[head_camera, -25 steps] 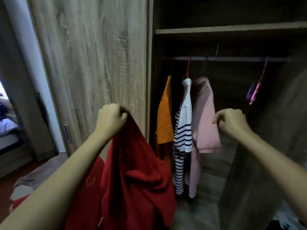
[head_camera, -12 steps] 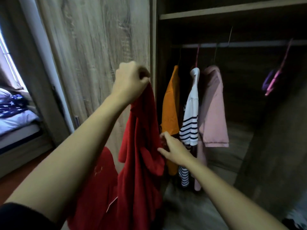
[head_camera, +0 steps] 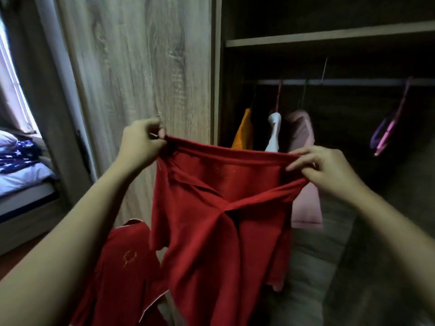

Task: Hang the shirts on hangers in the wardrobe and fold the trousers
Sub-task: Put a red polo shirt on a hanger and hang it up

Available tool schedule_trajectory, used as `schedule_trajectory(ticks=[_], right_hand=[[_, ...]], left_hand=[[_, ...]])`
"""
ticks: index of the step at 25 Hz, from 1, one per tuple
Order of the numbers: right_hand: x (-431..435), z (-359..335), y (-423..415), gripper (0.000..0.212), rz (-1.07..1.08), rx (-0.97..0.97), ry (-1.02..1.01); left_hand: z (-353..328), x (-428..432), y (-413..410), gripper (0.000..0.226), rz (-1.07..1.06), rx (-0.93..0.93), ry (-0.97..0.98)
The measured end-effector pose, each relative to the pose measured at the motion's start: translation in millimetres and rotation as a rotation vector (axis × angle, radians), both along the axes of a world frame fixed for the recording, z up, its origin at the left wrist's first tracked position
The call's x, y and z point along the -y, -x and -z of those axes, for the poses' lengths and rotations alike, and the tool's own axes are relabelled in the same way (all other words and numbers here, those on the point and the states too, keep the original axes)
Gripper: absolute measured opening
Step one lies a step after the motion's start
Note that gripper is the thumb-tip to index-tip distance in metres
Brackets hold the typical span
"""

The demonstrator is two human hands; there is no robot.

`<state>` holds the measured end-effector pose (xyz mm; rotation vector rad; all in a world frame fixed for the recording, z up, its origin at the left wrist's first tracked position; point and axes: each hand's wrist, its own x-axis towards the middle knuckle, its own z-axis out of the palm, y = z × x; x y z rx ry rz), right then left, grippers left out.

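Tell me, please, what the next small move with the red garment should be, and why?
Probably let go with the right hand and reach for the empty pink hanger on the rail. Both hands pinch the top edge of the red garment, spreading it; no hanger is in it, and the left hand alone could likely hold it.

Left hand & right hand pinch red garment top edge, spread before wardrobe rail.
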<state>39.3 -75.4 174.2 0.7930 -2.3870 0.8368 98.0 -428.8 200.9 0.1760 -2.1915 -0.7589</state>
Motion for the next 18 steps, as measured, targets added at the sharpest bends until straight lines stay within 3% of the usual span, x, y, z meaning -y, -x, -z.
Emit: schedule_trajectory(ticks=[4,9,12,15,18], right_hand=[[-1.8,15.3,5.1,0.040,0.232,0.115,-0.267],[-31.6,10.7,1.6,0.049,0.285,0.147,-0.202],[-52.1,2.7,-4.8,0.055,0.267,0.228,-0.174],[-78.6,-13.8,-6.4,0.053,0.306,0.179,-0.100],[-96.3,-29.4,-4.4,0.050,0.310,0.173,-0.100]], left_hand=[[33.4,-26.5,10.8,0.030,0.133,0.183,0.127],[28.5,-54.2,20.4,0.031,0.187,0.159,0.219],[25.7,-77.6,26.0,0.025,0.293,0.162,0.060],[21.3,-107.7,39.4,0.023,0.429,0.151,-0.098],[13.7,-151.5,56.7,0.015,0.614,0.175,-0.062]])
